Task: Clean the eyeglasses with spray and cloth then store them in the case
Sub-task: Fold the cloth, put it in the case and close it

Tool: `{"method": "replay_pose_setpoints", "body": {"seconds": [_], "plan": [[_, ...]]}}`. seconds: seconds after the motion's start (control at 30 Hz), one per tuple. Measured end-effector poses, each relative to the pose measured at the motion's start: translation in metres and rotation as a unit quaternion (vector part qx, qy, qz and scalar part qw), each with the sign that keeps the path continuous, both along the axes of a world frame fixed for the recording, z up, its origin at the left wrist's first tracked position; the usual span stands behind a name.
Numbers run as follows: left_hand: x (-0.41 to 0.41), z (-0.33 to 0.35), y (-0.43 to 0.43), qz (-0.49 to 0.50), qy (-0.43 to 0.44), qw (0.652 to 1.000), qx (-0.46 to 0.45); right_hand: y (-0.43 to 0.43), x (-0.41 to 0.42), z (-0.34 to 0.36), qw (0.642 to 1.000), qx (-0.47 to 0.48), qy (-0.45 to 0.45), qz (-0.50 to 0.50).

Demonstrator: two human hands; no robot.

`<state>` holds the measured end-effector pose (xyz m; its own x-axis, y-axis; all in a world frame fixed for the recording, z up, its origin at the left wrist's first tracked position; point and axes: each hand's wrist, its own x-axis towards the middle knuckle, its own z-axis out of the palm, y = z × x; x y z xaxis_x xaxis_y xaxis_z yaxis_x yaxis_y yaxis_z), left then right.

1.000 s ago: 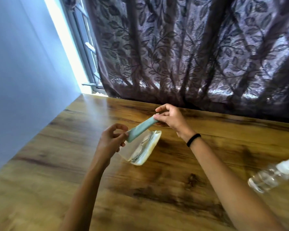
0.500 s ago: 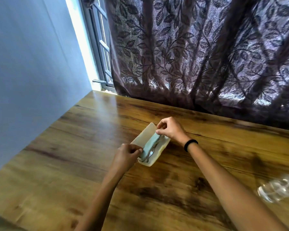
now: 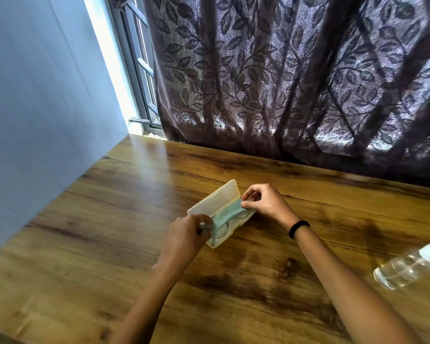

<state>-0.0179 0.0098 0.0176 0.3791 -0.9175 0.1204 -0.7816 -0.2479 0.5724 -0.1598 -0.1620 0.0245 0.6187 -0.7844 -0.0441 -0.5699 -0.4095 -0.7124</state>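
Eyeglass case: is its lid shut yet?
No, the eyeglass case lies with its lid open while the left hand and right hand hold the cloth over the eyeglasses inside.

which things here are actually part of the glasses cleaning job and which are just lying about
Part of the job:
case, open
cloth, its ends pinched by the left hand and the right hand
eyeglasses, in the case under the cloth
spray bottle, on the table at the right

Just there:
curtain
window
black wristband

The cloth (image 3: 226, 214) hides most of the eyeglasses (image 3: 221, 232)
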Motion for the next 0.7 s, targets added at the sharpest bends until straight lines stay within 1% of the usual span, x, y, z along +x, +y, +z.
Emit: {"method": "replay_pose_setpoints", "body": {"seconds": [0.03,0.1,0.23,0.37,0.43,0.53,0.7], "plan": [[-0.001,0.000,0.002,0.005,-0.037,0.999,-0.008,0.000,-0.001,-0.001,1.000,0.004,-0.003,-0.002],[-0.002,0.001,0.004,0.010,-0.074,0.997,-0.032,0.000,-0.001,0.000,1.000,0.013,-0.008,-0.005],[-0.002,0.001,0.007,0.027,-0.063,0.995,-0.067,-0.001,-0.002,0.002,0.999,0.036,-0.027,-0.006],[0.007,0.001,0.004,0.056,-0.096,0.988,-0.105,0.000,-0.003,0.002,0.998,0.059,-0.029,-0.009],[0.013,0.002,-0.001,0.063,-0.053,0.995,-0.065,0.000,-0.003,0.003,0.996,0.077,-0.039,-0.012],[0.019,0.001,-0.011,0.015,0.045,0.999,0.009,0.000,-0.004,0.005,0.995,0.089,-0.047,-0.017],[0.024,0.003,-0.030,-0.029,0.073,0.997,0.025,-0.004,-0.006,0.007,0.996,0.082,-0.033,-0.014]]}}
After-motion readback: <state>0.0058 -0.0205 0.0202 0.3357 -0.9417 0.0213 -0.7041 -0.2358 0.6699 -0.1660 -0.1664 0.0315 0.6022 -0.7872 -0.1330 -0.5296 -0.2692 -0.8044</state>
